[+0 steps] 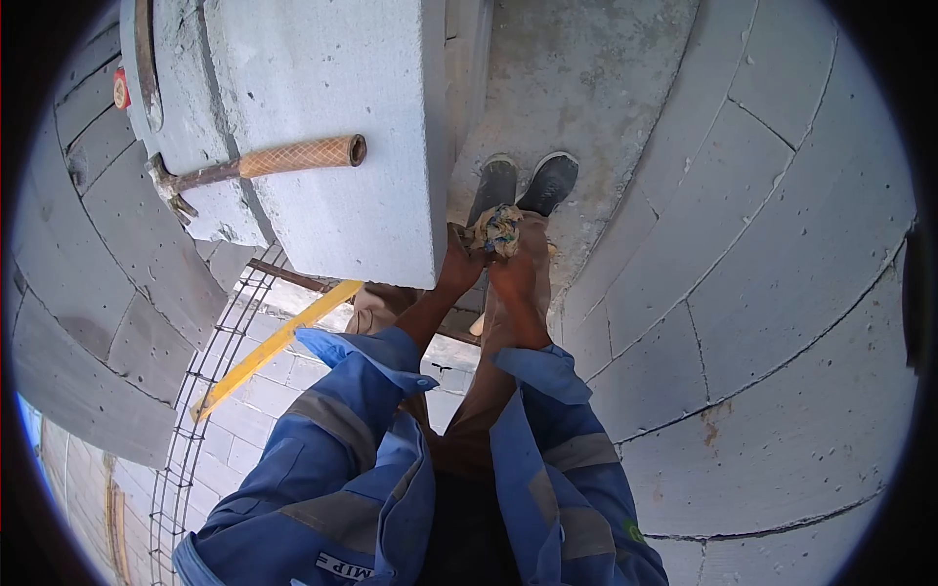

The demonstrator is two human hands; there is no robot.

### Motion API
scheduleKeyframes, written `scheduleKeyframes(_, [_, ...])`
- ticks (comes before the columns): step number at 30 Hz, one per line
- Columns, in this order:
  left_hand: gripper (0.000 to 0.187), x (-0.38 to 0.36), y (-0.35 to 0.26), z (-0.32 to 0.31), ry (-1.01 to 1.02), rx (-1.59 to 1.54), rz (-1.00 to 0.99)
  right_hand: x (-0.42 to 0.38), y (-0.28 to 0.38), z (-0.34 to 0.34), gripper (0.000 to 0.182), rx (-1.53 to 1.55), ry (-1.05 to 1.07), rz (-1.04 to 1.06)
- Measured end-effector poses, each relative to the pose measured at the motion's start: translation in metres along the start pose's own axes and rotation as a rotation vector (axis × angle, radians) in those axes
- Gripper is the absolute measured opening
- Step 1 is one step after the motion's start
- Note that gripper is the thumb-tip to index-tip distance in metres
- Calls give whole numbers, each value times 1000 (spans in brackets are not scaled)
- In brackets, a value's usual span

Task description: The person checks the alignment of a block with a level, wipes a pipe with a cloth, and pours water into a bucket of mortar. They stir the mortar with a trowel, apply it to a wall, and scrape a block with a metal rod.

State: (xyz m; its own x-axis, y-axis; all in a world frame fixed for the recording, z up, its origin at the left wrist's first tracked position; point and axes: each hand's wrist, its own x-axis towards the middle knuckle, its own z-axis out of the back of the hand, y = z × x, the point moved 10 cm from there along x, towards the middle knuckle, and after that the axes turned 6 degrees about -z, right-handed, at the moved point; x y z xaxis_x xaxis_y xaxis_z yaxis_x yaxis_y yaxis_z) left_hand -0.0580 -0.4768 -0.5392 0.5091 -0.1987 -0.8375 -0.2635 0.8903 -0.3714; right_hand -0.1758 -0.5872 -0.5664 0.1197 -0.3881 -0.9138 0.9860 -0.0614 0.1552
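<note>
My left hand [460, 262] and my right hand [513, 277] are close together in front of my legs, above my shoes. Between them is a crumpled, beige bundle with blue and green patches [499, 229], perhaps cloth or a plastic wrapper. Fingers of both hands are closed round its lower side, partly hidden by the hands themselves. To the left of my left hand stands a pale block [342, 59] with its edge close by. A claw hammer [303, 156] with a tape-wrapped handle lies on top of it.
Block walls rise on the right [752, 254] and left [107, 215]. A steel rebar cage [191, 391] and a yellow bar [278, 347] slant at lower left. A curved metal strip [147, 68] and a red round item [121, 88] are at upper left. Concrete floor [586, 78] lies ahead.
</note>
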Motion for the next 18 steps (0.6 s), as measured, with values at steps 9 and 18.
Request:
scheduleKeyframes(9, [78, 10, -9, -2, -32, 256, 161, 27, -11, -7, 57, -136, 45, -165])
scheduleKeyframes(18, [80, 11, -9, -7, 50, 336, 129, 35, -7, -11, 69, -202, 134, 72])
